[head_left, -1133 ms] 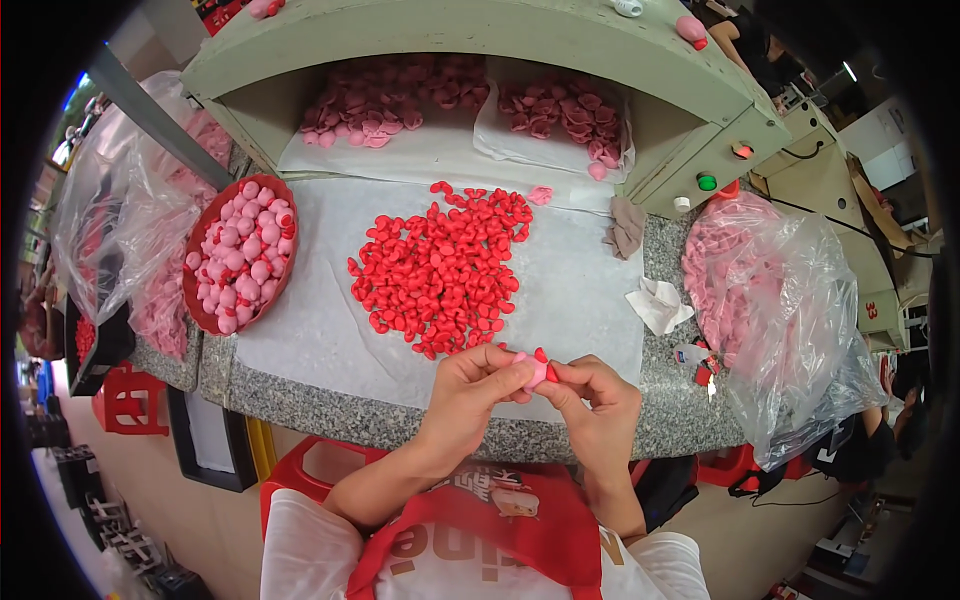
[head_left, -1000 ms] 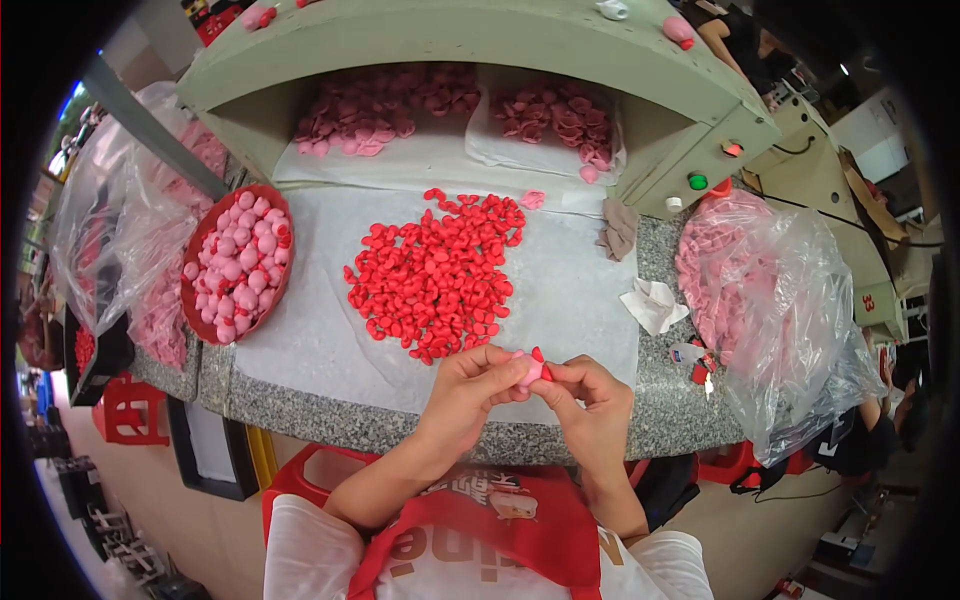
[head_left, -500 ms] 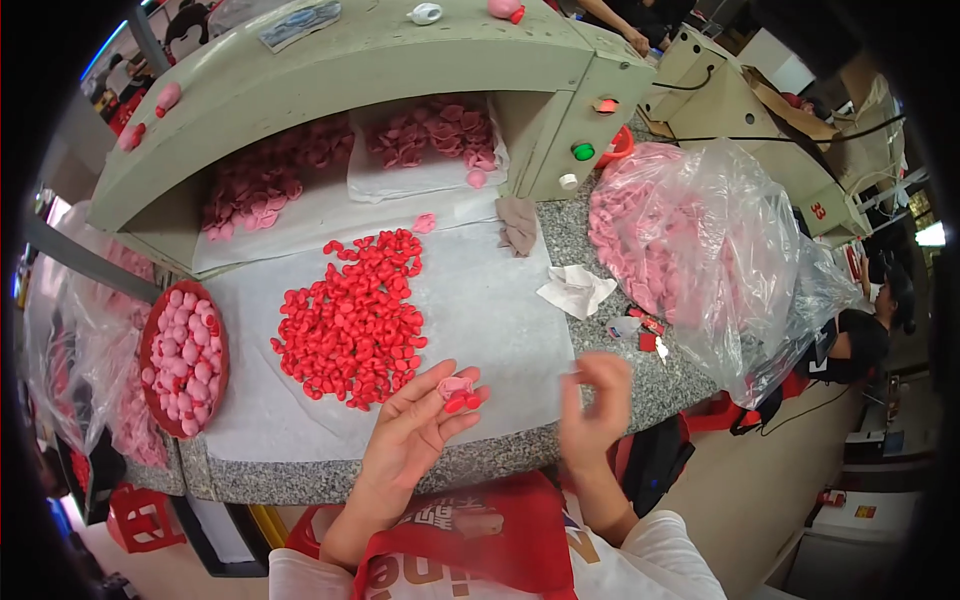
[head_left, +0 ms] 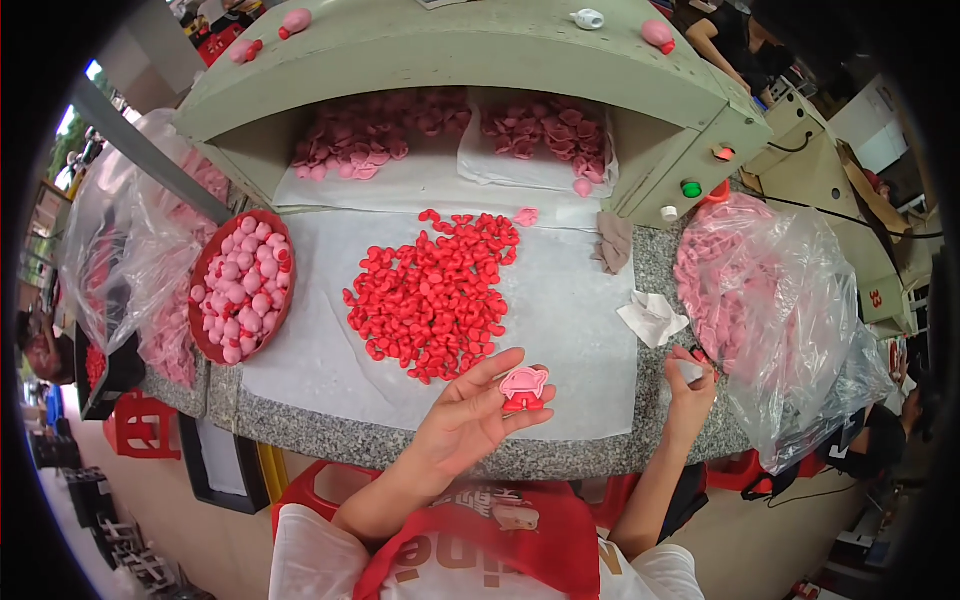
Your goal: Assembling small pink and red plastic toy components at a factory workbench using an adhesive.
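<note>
In my left hand (head_left: 472,412) is a small pink molded figure shell (head_left: 523,381) with red feet (head_left: 522,403), gripped at its edge between thumb and fingers. Its hollow, rimmed side faces up. At the right edge of the white sheet, my right hand (head_left: 690,392) has its fingers curled around a small whitish thing (head_left: 690,371) whose kind I cannot make out. A heap of small red molded feet (head_left: 430,295) lies on the white sheet (head_left: 590,370), beyond my left hand.
A red basket (head_left: 196,318) of pink-and-red figures stands left. Behind is a green arched machine (head_left: 430,62) with pink shells inside. Right are a crumpled tissue (head_left: 652,318), a grey cloth (head_left: 613,242) and a clear bag (head_left: 800,290) of pink pieces.
The view has shifted left. My right hand has moved to the small whitish thing on the counter. My left hand has turned the pink shell so that its hollow side shows.
</note>
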The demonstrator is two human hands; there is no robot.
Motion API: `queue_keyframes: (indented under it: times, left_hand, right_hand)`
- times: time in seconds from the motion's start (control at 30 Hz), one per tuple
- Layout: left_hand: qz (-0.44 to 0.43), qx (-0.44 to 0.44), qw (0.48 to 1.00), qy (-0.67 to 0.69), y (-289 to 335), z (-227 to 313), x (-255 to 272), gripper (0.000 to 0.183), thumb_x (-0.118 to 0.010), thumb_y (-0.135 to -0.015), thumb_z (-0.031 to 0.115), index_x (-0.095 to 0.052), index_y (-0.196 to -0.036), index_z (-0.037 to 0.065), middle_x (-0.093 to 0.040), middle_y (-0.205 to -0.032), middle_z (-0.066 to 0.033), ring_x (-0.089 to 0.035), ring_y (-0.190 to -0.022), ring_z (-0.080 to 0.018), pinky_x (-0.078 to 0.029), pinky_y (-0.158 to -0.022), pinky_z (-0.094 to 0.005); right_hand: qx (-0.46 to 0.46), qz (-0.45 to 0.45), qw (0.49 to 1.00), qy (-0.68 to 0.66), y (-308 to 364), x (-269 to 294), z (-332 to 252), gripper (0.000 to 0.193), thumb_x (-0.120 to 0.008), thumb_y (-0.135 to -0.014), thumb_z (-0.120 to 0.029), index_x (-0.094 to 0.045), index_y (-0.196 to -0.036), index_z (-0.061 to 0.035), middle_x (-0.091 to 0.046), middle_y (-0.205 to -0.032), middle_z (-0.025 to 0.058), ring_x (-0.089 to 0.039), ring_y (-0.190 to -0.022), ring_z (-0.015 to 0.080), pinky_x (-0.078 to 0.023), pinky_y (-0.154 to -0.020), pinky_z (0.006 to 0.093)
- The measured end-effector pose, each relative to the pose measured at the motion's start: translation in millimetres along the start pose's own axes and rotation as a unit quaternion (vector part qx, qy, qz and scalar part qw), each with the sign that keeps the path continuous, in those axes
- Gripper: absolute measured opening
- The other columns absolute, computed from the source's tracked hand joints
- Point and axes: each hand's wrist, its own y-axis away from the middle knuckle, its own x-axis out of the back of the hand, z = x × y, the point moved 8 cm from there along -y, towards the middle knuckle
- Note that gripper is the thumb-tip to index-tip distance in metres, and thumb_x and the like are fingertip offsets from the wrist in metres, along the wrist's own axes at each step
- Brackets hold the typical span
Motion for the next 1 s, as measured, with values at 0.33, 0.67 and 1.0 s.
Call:
queue_keyframes:
  times: [0.33,0.67,1.0]
  left_hand:
    - [0.067,-0.014,0.992,-0.110,11,13,-1,0.040,-0.051,-0.087,0.016,-0.043,-0.124,0.003,-0.049,-0.120,-0.0165,-0.050,-0.109,-0.0298,-0.042,-0.093,-0.0394]
    - [0.101,-0.010,0.990,-0.096,22,18,-1,0.037,-0.049,-0.089,0.017,-0.045,-0.119,-0.004,-0.055,-0.112,-0.0154,-0.055,-0.102,-0.0244,-0.044,-0.090,-0.0356]
    - [0.111,-0.015,0.989,-0.097,24,20,-3,0.038,-0.050,-0.088,0.019,-0.047,-0.119,-0.003,-0.053,-0.114,-0.0140,-0.052,-0.105,-0.0220,-0.040,-0.094,-0.0367]
  right_hand:
    - [0.061,-0.292,0.947,-0.122,104,-56,-139,0.037,-0.074,-0.061,-0.001,-0.052,-0.091,0.0021,-0.060,-0.083,0.0072,-0.058,-0.064,0.0116,-0.046,-0.055,0.0208]
    - [0.374,-0.299,0.869,-0.122,143,-55,-194,0.037,-0.073,-0.060,-0.005,-0.054,-0.092,-0.0009,-0.056,-0.058,0.0098,-0.048,-0.040,0.0132,-0.036,-0.037,0.0217]
    - [0.429,-0.308,0.847,-0.062,156,-62,-207,0.035,-0.073,-0.057,-0.004,-0.055,-0.087,0.0008,-0.060,-0.067,0.0064,-0.048,-0.040,0.0137,-0.035,-0.035,0.0217]
